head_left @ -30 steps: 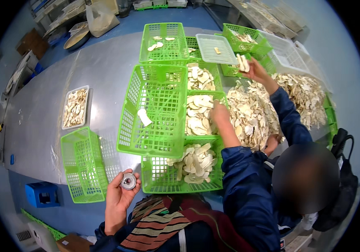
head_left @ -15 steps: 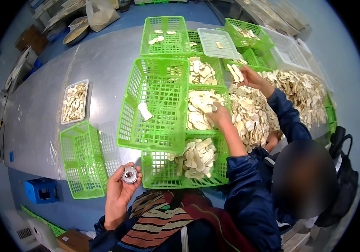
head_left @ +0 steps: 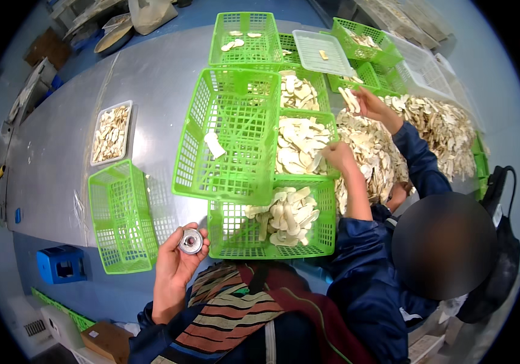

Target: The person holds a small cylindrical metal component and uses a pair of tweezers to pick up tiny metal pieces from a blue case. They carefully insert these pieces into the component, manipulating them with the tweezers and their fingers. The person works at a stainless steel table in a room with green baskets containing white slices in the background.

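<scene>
left hand (head_left: 177, 259) holds a round metal disc (head_left: 191, 241), dark-centred face upward

Left sleeve (head_left: 147, 327), lower edge: navy, cuff at wrist. Right sleeve (head_left: 360, 261), lower right of centre: same navy, bunched folds. Left hand (head_left: 182, 255) and right hand (head_left: 340, 156) bare, ungloved. Lower centre: striped cloth panel (head_left: 229, 312), orange/tan/black bands; maroon panel (head_left: 299, 321) beside it, olive piping (head_left: 318, 327). Pale vertical strip (head_left: 270, 343) at bottom, on navy.
</scene>
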Demonstrator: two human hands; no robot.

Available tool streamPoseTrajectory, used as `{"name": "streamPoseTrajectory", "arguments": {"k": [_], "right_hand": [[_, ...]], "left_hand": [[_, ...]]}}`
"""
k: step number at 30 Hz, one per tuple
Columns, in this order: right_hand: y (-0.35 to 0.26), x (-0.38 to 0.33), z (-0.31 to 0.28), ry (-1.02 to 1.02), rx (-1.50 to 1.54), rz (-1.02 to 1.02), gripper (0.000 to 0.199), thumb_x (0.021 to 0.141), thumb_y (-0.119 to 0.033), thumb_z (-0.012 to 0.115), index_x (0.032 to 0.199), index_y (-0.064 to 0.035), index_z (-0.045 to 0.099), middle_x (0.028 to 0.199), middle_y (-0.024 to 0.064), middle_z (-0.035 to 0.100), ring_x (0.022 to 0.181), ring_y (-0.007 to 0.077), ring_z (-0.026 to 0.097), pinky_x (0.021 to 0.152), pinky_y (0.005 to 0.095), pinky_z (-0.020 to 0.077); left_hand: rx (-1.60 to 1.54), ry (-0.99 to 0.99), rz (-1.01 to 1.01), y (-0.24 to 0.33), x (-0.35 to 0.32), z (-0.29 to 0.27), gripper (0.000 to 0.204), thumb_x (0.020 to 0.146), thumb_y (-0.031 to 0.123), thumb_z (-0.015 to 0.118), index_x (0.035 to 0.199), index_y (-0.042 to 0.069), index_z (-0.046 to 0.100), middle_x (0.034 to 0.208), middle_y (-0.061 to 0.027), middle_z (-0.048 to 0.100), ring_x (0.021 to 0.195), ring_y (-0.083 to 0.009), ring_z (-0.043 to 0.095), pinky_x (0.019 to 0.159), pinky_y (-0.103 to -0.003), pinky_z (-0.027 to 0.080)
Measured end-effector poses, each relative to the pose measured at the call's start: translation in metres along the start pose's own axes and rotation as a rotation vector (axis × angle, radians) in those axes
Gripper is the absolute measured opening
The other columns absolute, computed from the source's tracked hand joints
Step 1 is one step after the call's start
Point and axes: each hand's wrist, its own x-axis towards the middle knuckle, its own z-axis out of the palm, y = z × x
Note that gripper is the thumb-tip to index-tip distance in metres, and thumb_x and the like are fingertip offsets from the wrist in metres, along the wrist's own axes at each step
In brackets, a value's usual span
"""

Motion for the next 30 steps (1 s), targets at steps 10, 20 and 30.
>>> {"name": "streamPoseTrajectory", "arguments": {"k": [10,20,30], "right_hand": [[-0.022,-0.008,0.032,-0.118,-0.318,0.336,0.048,0.061,-0.045,0.062,0.078,-0.0002,0.068,0.090,0.0219,0.065,0.082,0.0326,0.064,0.074,0.0379,0.0490],[-0.020,0.002,0.028,-0.217,-0.307,0.382,0.046,0.061,-0.032,0.064,0.089,0.0047,0.066,0.095,0.0234,0.064,0.087,0.0342,0.062,0.077,0.0379,0.0489],[0.030,0.020,0.034,-0.164,-0.184,0.240,0.023,0.069,-0.019,0.057,0.074,0.0024,0.063,0.067,0.0132,0.064,0.046,0.0248,0.054,0.048,0.0350,0.0437]], "left_hand": [[0.005,0.043,-0.010,-0.004,-0.004,-0.001,0.033,0.094,0.025,0.042,0.107,-0.003,0.051,0.101,-0.0238,0.056,0.085,-0.0336,0.057,0.072,-0.039,0.052],[-0.004,0.033,-0.003,-0.005,-0.003,0.001,0.030,0.092,0.024,0.046,0.107,-0.001,0.052,0.099,-0.0227,0.058,0.084,-0.0326,0.058,0.073,-0.039,0.052],[0.006,0.031,-0.011,-0.007,0.000,0.001,0.031,0.092,0.025,0.046,0.107,-0.002,0.051,0.101,-0.0230,0.055,0.086,-0.0335,0.056,0.073,-0.039,0.052]]}}
